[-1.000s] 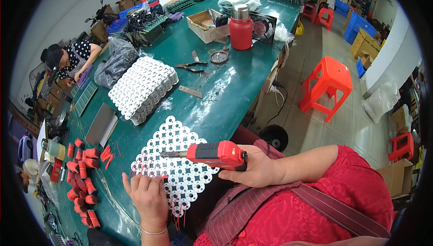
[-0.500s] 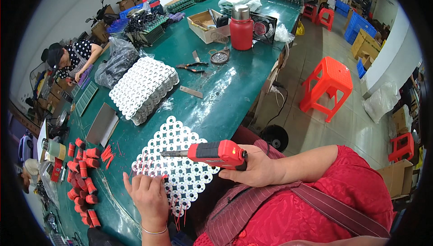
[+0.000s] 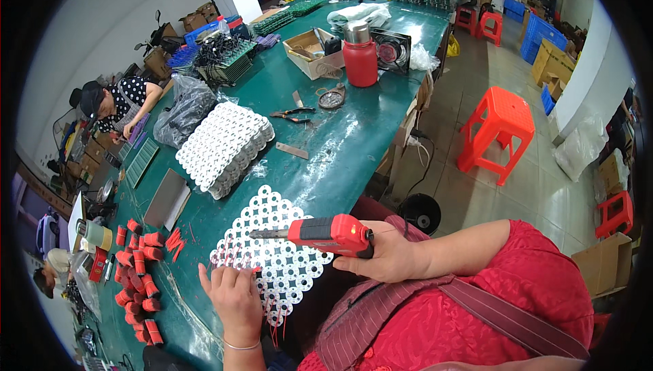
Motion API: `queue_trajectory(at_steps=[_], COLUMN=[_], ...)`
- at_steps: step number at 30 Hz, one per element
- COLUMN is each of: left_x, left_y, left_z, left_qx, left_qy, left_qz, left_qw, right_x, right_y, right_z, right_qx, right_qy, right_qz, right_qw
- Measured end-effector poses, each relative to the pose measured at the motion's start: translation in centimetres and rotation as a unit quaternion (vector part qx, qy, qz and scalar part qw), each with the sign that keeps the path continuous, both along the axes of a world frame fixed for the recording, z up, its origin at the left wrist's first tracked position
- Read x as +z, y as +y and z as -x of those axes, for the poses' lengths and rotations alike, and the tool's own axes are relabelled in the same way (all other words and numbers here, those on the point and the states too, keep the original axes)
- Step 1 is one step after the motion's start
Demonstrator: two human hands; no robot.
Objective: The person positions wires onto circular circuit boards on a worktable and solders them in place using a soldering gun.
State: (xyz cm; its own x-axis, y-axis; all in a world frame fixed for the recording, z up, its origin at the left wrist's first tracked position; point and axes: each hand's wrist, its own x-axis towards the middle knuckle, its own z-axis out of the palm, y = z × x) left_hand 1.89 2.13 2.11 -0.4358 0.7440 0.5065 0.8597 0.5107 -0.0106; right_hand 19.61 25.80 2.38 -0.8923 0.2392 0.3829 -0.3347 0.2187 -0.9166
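My right hand is wrapped round a red and black soldering gun. Its long metal tip points left above a white panel of joined round circuit boards. Thin red wires lie across the panel's left side, and more hang off its near corner. My left hand rests at the panel's lower left edge with bent fingers, a bit of red wire showing at the fingertips. The back of the hand hides most of what they pinch.
Bundles of red wire lie at the left. Beyond the panel stand a stack of white boards, pliers, a metal strip, a red flask and a small fan. A person works across the table; a red stool stands right.
The view has shifted slightly, so the table and its things sit a little lower and further right. My hands keep nearly the same pose over the panel, with the soldering gun still held.
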Motion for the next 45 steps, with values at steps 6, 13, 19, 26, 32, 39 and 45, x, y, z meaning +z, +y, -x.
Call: queue_trajectory(at_steps=[6, 13, 19, 26, 32, 39, 45], left_x=[0.1, -0.2, 0.0, 0.2, -1.1, -2.2, -2.7], left_y=[-0.6, -0.4, -0.9, -1.4, -1.4, -1.2, -1.0], left_z=[-0.3, 1.2, 0.9, -1.3, -0.6, -0.4, -0.2], left_qx=[0.017, -0.002, 0.019, 0.001, -0.012, -0.014, -0.015], left_qy=[0.001, 0.019, 0.042, 0.021, 0.013, 0.018, 0.033], left_qz=[0.003, -0.025, -0.033, 0.026, -0.002, -0.022, -0.041], left_qw=[1.0, 1.0, 0.998, 0.999, 1.0, 0.999, 0.999], right_x=[-0.5, 0.6, 0.1, -0.5, -1.3, -1.6, -1.8], right_y=[-0.6, 0.1, 0.6, 0.3, 0.2, -0.1, 0.1], right_z=[0.2, -1.4, -1.5, -1.5, -1.4, -1.0, -0.8], right_qx=[-0.003, 0.016, 0.052, 0.076, 0.092, 0.092, 0.088], right_qy=[-0.022, -0.165, -0.168, -0.162, -0.159, -0.156, -0.141], right_qz=[0.065, 0.095, 0.126, 0.095, 0.064, 0.004, 0.001], right_qw=[0.998, 0.982, 0.976, 0.979, 0.981, 0.983, 0.986])
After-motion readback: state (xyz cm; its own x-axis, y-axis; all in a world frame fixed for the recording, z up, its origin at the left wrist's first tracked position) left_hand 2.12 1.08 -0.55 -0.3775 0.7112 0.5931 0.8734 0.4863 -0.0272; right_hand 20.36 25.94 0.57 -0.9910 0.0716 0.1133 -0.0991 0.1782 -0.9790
